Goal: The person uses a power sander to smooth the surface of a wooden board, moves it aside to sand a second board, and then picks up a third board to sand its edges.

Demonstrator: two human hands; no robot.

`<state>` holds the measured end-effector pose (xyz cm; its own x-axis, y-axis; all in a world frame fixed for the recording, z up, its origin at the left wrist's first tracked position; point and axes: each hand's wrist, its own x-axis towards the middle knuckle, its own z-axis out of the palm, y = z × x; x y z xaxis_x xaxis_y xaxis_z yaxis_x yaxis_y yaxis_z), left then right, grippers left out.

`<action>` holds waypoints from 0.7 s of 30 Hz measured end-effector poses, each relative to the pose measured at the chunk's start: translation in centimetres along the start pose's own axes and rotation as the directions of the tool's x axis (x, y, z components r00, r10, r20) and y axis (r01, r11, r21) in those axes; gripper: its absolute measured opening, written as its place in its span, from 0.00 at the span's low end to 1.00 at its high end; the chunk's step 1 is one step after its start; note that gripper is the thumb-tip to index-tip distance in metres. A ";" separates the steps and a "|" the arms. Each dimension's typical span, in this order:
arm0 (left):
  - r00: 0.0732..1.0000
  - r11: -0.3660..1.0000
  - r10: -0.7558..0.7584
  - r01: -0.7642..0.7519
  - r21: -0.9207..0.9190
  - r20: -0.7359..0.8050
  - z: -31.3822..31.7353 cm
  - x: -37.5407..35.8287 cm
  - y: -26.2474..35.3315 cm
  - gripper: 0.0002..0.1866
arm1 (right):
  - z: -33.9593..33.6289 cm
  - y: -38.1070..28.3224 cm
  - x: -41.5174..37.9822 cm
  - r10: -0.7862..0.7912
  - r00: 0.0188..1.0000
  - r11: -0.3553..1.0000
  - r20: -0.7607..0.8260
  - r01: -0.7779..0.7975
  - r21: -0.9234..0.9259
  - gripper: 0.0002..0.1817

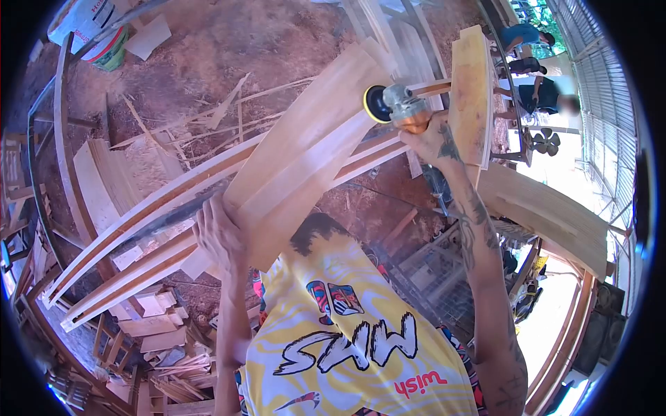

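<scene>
A long pale wooden board [298, 145] lies slantwise across two curved wooden rails [135, 281]. My right hand [429, 141] is closed around the body of an angle grinder [411, 111]. Its round black disc [377, 104] with a yellow rim is tilted and overlaps the board's right edge near the far end. At the near end of the board, my left hand [220, 232] presses against the edge, fingers stretched out over the rail and palm hidden.
Thin offcuts [222, 104] and sawdust litter the ground beyond the board. Stacked wood scraps [170, 333] lie at lower left. A thick plank [470, 97] and a wide curved panel [544, 208] stand right. People [531, 93] and a fan [546, 141] are farther off.
</scene>
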<state>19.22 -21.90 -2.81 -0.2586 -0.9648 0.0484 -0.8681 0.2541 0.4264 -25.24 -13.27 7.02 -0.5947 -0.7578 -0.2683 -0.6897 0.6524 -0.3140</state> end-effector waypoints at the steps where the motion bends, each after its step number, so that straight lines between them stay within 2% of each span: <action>1: 1.000 1.000 -0.010 0.010 0.011 0.002 0.1 0.0 -0.2 0.18 | 0.5 -0.9 -0.6 0.077 0.997 0.995 0.033 -0.074 -0.064 0.30; 3: 1.000 0.999 -0.022 0.021 0.028 0.009 0.5 0.0 -0.3 0.18 | 2.3 -2.9 -2.9 -0.123 0.992 0.992 0.016 0.122 0.027 0.30; 5: 1.000 1.000 -0.027 0.027 -0.006 0.002 0.3 0.0 0.1 0.16 | 4.1 -5.8 -5.5 -0.220 0.973 0.974 0.071 0.215 0.075 0.30; 9: 1.000 0.999 -0.026 0.026 -0.035 0.016 -0.1 -0.2 -0.1 0.16 | 6.2 -10.6 -9.5 -0.167 0.953 0.986 0.252 0.165 0.031 0.29; 11: 0.999 0.998 -0.035 0.036 -0.047 0.029 0.0 -0.1 -0.3 0.16 | 6.1 -9.7 -9.9 -0.202 0.962 0.977 0.184 0.185 0.106 0.29; 14: 1.000 0.998 -0.021 0.021 -0.051 0.002 0.4 -0.1 -0.4 0.16 | 4.6 -5.7 -8.9 -0.169 0.983 0.979 0.076 0.158 0.132 0.30; 18: 1.000 0.999 -0.001 0.002 -0.034 0.008 0.1 0.0 0.0 0.18 | 2.9 1.5 -5.2 0.018 0.997 1.000 -0.071 -0.018 0.011 0.30; 21: 1.000 1.000 -0.007 0.008 -0.026 0.026 0.1 -0.1 0.0 0.16 | 2.1 3.1 -3.6 0.170 0.985 0.981 -0.035 -0.165 0.104 0.29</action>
<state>19.17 -21.78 -2.91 -0.2631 -0.9645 0.0222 -0.8587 0.2446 0.4503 -24.34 -8.52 5.12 -0.7173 -0.6357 -0.2852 -0.5352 0.7648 -0.3586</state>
